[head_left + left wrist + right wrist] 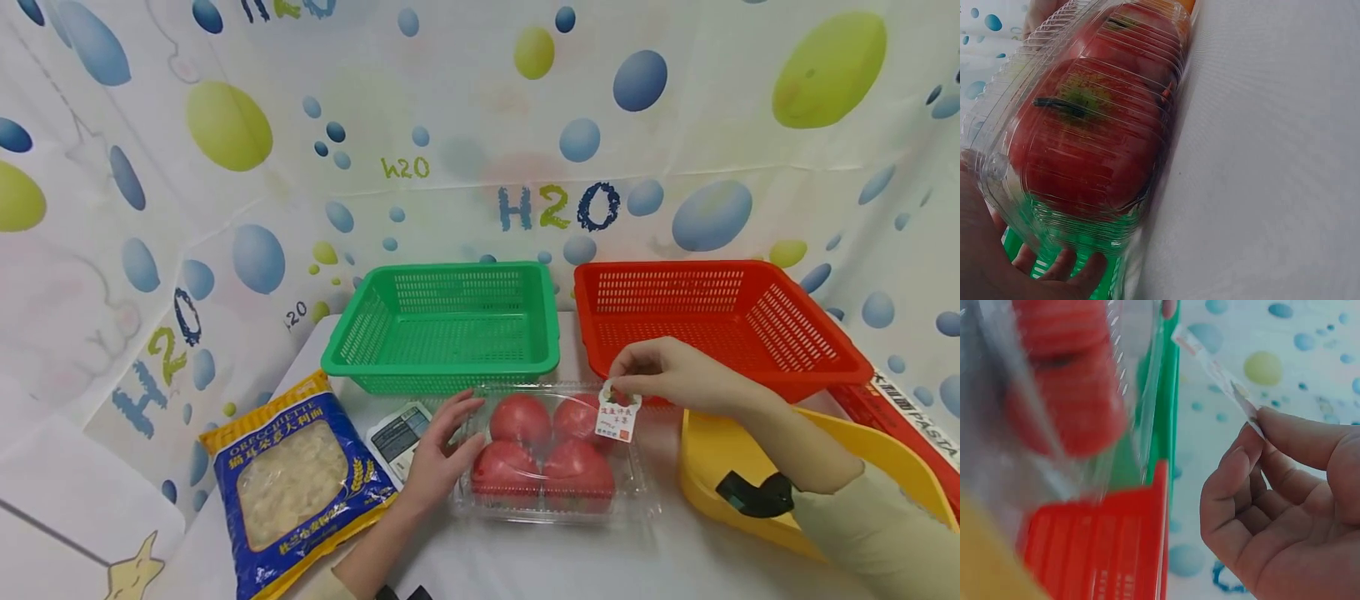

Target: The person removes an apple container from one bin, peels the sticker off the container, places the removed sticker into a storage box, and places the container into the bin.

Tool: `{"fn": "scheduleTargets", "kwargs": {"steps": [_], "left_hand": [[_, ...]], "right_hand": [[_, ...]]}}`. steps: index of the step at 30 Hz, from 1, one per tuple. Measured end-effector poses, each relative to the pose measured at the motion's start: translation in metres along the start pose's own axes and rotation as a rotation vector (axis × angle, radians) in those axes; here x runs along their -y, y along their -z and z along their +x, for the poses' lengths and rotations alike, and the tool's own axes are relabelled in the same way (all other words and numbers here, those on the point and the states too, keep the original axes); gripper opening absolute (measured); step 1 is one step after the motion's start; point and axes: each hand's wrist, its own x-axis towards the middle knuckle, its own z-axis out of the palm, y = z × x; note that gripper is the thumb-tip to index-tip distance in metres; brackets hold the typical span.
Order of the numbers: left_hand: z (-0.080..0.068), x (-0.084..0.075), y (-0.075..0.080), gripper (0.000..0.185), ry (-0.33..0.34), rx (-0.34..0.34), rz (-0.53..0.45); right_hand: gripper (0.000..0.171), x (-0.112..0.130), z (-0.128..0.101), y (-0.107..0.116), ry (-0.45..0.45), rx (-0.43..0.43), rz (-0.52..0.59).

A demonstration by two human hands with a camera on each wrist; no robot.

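A clear plastic clamshell box [557,507] holding several red tomatoes [521,417] lies on the white table [525,567] in front of me. My left hand [442,454] rests flat against the box's left end, fingers straight; the left wrist view shows the box [1079,125] close up with my fingertips [1063,265] under it. My right hand [663,372] pinches a small white label [617,417] at the box's far right corner. In the right wrist view the label [1213,365] is held between thumb and forefinger of that hand [1260,434].
A green basket [447,329] and a red basket [712,321] stand behind the box. A yellow tub [712,467] sits at right under my forearm, a red pasta box [911,417] beyond it. A blue orecchiette bag [292,483] and a small packet [396,435] lie at left.
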Motion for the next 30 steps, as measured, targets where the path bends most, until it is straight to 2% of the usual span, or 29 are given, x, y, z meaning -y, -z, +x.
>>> {"fn": "scheduleTargets", "kwargs": {"steps": [8,13,21,25,30], "left_hand": [[0.003,0.000,0.002,0.043,0.006,0.005,0.004],[0.003,0.000,0.002,0.042,0.000,0.002,0.005],[0.002,0.001,0.001,0.042,-0.023,0.006,-0.002],[0.001,0.000,0.001,0.044,-0.022,-0.002,0.000],[0.000,0.002,0.000,0.044,-0.034,-0.002,-0.001]], "right_hand": [[0.024,-0.030,-0.034,0.025,-0.083,-0.066,-0.006],[0.022,-0.052,-0.053,0.037,-0.106,-0.073,-0.021],[0.019,-0.087,-0.078,0.044,-0.146,-0.014,-0.017],[0.020,-0.100,-0.079,0.041,-0.158,0.023,0.017],[0.016,-0.117,-0.079,0.039,-0.114,0.091,0.035]]}}
